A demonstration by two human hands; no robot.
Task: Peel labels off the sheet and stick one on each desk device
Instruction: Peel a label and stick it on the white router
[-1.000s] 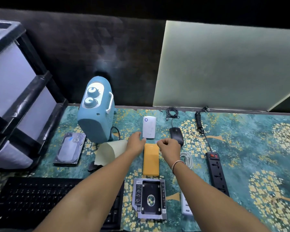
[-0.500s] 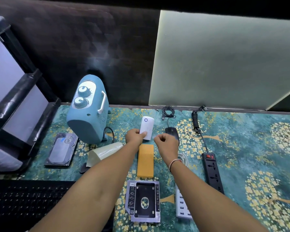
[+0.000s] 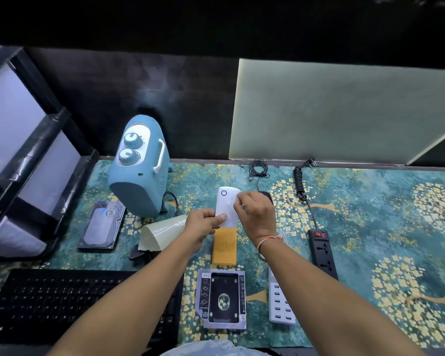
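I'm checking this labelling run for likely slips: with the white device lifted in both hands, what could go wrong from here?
1. The left hand pinches only the near end of the white oblong device, so pressure from the right hand might tip it onto the orange ribbed power bank below.
2. The label is too small to see at the right fingertips; it could land creased or crooked.

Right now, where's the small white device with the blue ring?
The white device is mid-desk in the head view, gripped at its near end by the left hand, right hand at its right edge, just beyond the orange device.
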